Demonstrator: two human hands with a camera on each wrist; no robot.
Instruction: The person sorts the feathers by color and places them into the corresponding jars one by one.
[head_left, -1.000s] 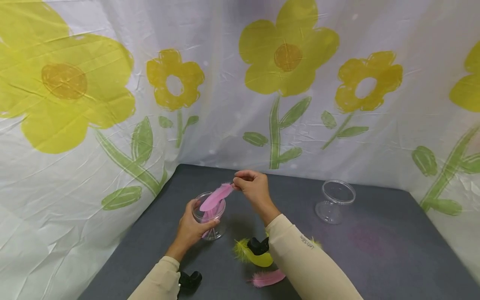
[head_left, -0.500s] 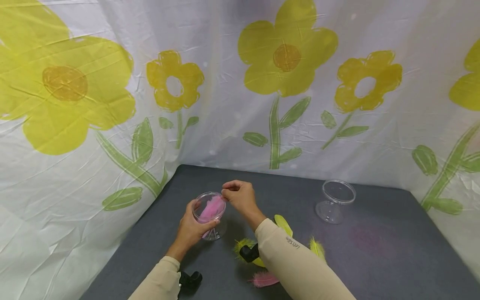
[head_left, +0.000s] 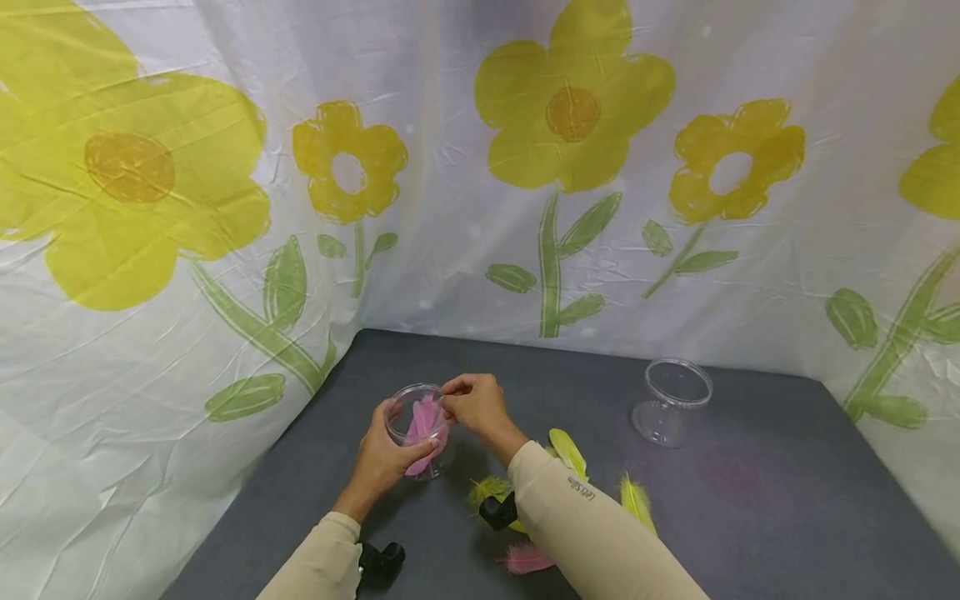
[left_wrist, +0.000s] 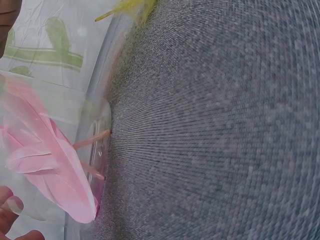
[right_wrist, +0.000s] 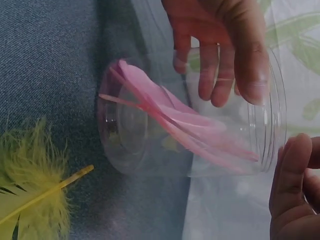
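My left hand grips a clear plastic jar, thumb on the near side and fingers on the far side. Several pink feathers lean inside, their lower ends at the jar's bottom. In the left wrist view the base of the jar meets the grey cloth. My right hand is at the jar's right rim, fingertips bent together against its edge. The upper end of a pink feather comes close to these fingertips; I cannot tell whether they still pinch it.
Beneath the right forearm lie a pink feather and several yellow feathers. A second clear jar stands at the right back of the dark grey table. Behind hangs a curtain printed with yellow flowers.
The right hand has moved left and down to the rim, lowering a pink feather that was above the jar's mouth into it. The left hand and the jar have stayed in place.
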